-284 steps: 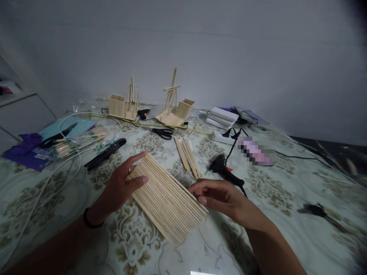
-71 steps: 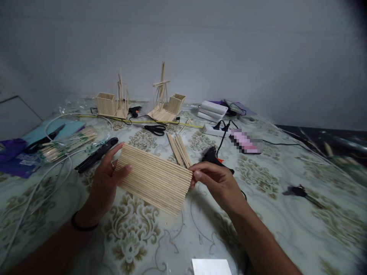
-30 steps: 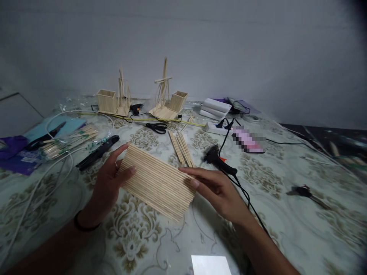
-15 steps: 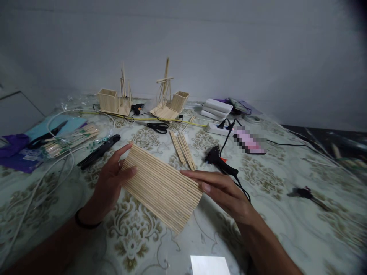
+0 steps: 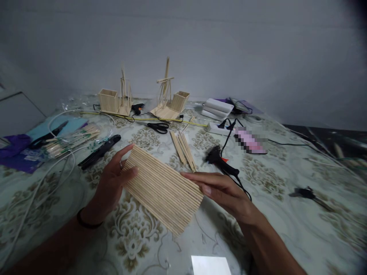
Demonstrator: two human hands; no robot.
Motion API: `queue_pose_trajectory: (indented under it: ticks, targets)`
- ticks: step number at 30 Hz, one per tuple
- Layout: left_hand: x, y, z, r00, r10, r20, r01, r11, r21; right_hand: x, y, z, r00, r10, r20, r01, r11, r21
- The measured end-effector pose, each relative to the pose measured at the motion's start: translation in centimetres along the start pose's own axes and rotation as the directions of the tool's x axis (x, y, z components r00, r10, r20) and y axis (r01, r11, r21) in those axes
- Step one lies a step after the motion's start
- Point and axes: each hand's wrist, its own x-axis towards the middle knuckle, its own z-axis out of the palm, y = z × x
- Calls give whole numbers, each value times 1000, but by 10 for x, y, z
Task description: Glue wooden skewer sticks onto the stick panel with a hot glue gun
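A flat panel of thin wooden sticks (image 5: 162, 191), laid side by side, is held tilted above the table. My left hand (image 5: 113, 183) grips its left end, thumb on the upper face and the other fingers behind. At the right end, my right hand (image 5: 223, 193) pinches the panel's edge between thumb and fingers; some fingertips are hidden behind it. Beyond the panel lie several loose sticks (image 5: 183, 149). A black glue gun (image 5: 222, 160) rests on the table just past my right hand.
Two stick-built models with boxes (image 5: 107, 101) (image 5: 179, 102) stand by the wall. Black scissors (image 5: 157, 128), a black utility tool (image 5: 99, 152) and bagged sticks (image 5: 73, 139) lie about. A power strip (image 5: 218, 128) and a pink phone-like object (image 5: 249, 140) are at right, with trailing cords.
Hardly anything differs. The whole view has shifted very slightly, and both hands keep their hold on the stick panel.
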Motion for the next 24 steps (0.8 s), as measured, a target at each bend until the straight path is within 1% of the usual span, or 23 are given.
queue_pose_trajectory:
  ticks: [5, 10, 15, 19, 22, 24]
  targets:
    - [0, 0, -1, 1000, 4, -7, -4, 999, 51, 1, -5, 1, 1000, -9, 11, 9, 1000, -20]
    - [0, -1, -1, 1000, -6, 13, 5, 999, 39, -1, -9, 0, 998, 2, 63, 3, 997, -73]
    - [2, -1, -2, 1000, -10, 15, 9, 998, 62, -2, -5, 0, 999, -4, 39, 7, 998, -68]
    - [1, -2, -3, 999, -25, 42, 22, 997, 75, 0, -3, 3, 997, 14, 71, -11, 999, -45]
    - [-1, -4, -2, 996, -42, 74, 34, 994, 104, 2, -6, 6, 997, 21, 81, -16, 998, -67]
    - [-3, -5, -1, 996, -47, 74, 39, 993, 112, 4, -9, 8, 997, 32, 68, -25, 995, -93]
